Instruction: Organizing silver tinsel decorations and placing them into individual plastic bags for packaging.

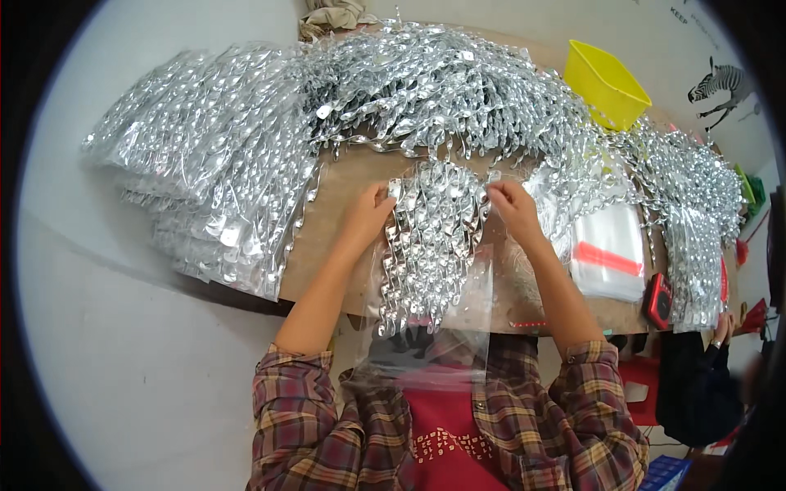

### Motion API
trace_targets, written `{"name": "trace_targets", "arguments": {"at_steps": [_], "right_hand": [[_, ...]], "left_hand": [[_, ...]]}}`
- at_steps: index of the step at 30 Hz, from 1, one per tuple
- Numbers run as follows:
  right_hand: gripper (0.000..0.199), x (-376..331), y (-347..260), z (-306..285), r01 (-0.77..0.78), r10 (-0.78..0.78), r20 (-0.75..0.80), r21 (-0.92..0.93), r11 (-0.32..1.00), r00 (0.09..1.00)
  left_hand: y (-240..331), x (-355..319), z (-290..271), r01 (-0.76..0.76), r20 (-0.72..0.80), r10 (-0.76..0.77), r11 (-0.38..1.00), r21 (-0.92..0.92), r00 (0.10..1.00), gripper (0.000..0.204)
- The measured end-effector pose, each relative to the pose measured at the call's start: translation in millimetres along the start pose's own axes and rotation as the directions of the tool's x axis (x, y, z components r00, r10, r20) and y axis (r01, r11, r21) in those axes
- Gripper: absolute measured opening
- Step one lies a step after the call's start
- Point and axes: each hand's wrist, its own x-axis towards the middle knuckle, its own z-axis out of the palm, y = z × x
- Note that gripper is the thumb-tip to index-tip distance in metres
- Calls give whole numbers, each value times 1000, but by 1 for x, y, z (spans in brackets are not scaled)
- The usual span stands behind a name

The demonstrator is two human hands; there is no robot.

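Note:
A bunch of shiny silver twisted strips (434, 245) lies spread in front of me, fanned out from the middle of the table. My left hand (372, 214) pinches the end of a strip at the bunch's upper left. At its upper right, my right hand (514, 209) is closed on another strip's end. Beneath the bunch a clear plastic bag (438, 360) hangs over the table's near edge toward my lap. Whether the strips are inside the bag or on top of it, I cannot tell.
Bagged silver strips (213, 164) are heaped at the left, and a large loose pile (442, 82) lies across the back. On the right are flat clear bags with a red band (606, 255), a small red device (657, 300) and a yellow bin (606, 86). Another person's hand (720, 329) shows at far right.

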Motion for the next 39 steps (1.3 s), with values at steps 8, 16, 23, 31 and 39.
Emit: {"name": "trace_targets", "arguments": {"at_steps": [8,16,23,31,39], "right_hand": [[31,57,25,28,240,-254,-38,-217,946,966],[30,31,6,35,230,-184,211,-214,949,960],[32,45,-10,24,-216,226,196,-74,974,954],[26,86,-1,65,371,-179,353,-613,697,918],[31,63,-9,58,290,-239,296,-141,946,925]], "left_hand": [[-9,59,33,-205,-70,196,967,-151,978,39],[-4,80,33,-247,211,254,967,-61,944,29],[13,56,23,-100,170,155,951,-292,973,28],[3,52,32,-226,178,241,969,-103,954,30],[10,46,18,-166,264,156,986,15,952,34]]}}
